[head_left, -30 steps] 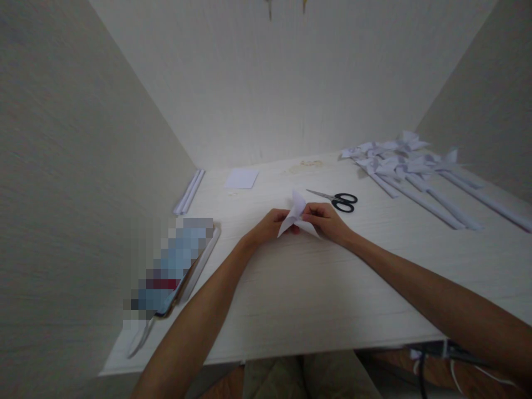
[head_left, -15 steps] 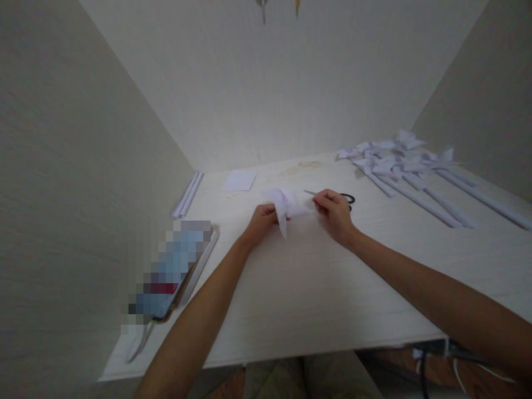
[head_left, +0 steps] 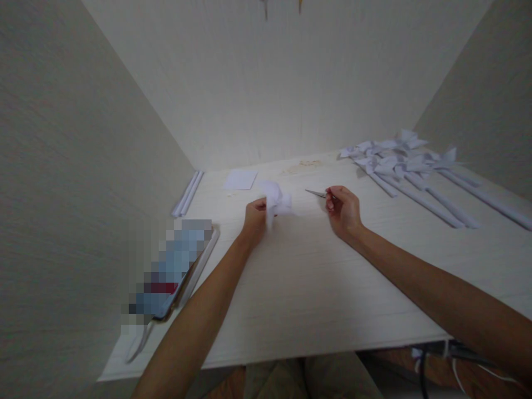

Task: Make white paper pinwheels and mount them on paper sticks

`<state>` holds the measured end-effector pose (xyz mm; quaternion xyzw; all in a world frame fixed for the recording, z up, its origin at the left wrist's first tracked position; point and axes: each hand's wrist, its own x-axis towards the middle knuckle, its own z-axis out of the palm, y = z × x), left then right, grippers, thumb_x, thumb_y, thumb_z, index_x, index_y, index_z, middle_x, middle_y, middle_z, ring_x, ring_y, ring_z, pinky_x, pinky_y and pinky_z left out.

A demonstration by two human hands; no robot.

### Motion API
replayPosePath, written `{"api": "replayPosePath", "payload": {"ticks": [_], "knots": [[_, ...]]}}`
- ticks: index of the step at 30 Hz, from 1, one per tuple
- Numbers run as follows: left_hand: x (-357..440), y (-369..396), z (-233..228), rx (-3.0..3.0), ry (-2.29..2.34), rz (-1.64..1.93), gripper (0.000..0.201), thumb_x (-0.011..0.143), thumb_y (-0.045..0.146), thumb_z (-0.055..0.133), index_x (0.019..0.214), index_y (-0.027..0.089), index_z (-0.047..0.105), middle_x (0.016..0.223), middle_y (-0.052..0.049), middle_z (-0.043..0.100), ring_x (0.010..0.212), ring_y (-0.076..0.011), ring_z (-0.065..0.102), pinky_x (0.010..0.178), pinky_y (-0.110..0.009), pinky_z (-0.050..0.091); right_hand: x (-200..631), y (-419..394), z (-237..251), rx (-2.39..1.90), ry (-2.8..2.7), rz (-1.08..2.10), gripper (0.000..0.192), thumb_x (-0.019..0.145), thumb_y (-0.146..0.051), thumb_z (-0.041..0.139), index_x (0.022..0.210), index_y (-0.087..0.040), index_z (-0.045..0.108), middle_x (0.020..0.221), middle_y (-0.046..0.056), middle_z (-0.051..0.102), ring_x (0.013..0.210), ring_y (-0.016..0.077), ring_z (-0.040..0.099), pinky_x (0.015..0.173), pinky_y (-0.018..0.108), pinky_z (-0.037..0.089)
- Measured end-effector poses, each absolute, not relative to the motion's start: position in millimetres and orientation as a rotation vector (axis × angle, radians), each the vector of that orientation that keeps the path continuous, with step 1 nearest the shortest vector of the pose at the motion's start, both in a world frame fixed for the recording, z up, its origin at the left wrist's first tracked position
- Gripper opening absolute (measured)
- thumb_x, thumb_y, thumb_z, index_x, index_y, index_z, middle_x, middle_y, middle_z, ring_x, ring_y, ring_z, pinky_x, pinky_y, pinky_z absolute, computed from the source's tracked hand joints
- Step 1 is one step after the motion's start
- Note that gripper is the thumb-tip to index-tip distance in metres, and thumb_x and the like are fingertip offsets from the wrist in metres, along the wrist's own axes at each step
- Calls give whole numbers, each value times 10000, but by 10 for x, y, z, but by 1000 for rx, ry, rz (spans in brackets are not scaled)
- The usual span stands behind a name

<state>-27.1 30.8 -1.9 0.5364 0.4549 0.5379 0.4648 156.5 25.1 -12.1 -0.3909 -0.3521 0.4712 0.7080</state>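
Left hand [head_left: 254,217] closed on a folded white paper piece [head_left: 276,200], held raised above the desk [head_left: 299,288] toward its far middle. Right hand [head_left: 343,209] curled over the scissors [head_left: 318,193], blades pointing left toward the paper; handles hidden under the palm, grip apparently closed, blades seemingly together.

Risks, as judged from present positions:
- Blade tips near the left hand's fingers; careless closing of the gap likely to nick skin.
- Paper pinched at one side only; folds liable to spring open or crease wrongly under a loose grip.
- Scissors gripped without the handles in sight; hold possibly incomplete, slip onto the desk possible.

Paper piece: white, thin, crumpled-looking with several folded flaps flaring outward, outline slightly blurred; exact fold pattern not discernible.

Surroundings: finished paper pinwheels on rolled sticks [head_left: 399,166] lying at far right, well apart from both hands. Small white paper square [head_left: 241,179] near the back wall. Rolled paper tubes [head_left: 188,194] along the left wall. Phone [head_left: 174,271], pixelated, at near left.
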Motion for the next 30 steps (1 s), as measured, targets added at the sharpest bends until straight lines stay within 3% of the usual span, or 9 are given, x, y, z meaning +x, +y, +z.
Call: {"api": "replayPosePath", "payload": {"ticks": [4, 10, 15, 25, 30], "knots": [[-276, 350, -61, 1135, 1070, 1384, 66, 525, 149, 606, 572, 137, 562, 551, 18, 557, 534, -79, 515, 482, -181, 395, 1574, 254, -130, -883, -828, 1025, 52, 625, -220, 468, 587, -189, 450, 496, -59, 407, 371, 51, 326, 346, 194, 233], [-296, 360, -36, 1012, 934, 1355, 101, 632, 242, 555, 610, 151, 516, 599, 29, 514, 560, -57, 500, 475, -152, 386, 1577, 252, -131, -886, -842, 1027, 52, 625, -221, 464, 587, -192, 445, 499, -58, 406, 374, 53, 330, 347, 196, 236], [-306, 378, -30, 893, 817, 1359, 102, 659, 179, 502, 581, 160, 439, 553, 51, 437, 496, -43, 469, 435, -139, 368, 1567, 238, -112, -877, -811, 1061, 42, 621, -203, 469, 587, -186, 451, 504, -54, 411, 381, 52, 330, 345, 194, 226], [-281, 330, 36, 755, 727, 1214, 213, 679, 99, 386, 481, 163, 338, 416, 64, 273, 325, -30, 269, 284, -128, 152, 1556, 232, -93, -805, -748, 1137, 51, 605, -161, 502, 558, -165, 481, 495, -48, 423, 386, 40, 330, 343, 175, 218], [-292, 330, 53, 723, 701, 1171, 237, 653, 68, 367, 444, 159, 302, 409, 62, 249, 319, -29, 241, 280, -130, 127, 1548, 227, -87, -817, -766, 1136, 55, 600, -150, 502, 550, -169, 487, 482, -52, 426, 381, 42, 328, 338, 175, 221]]}}
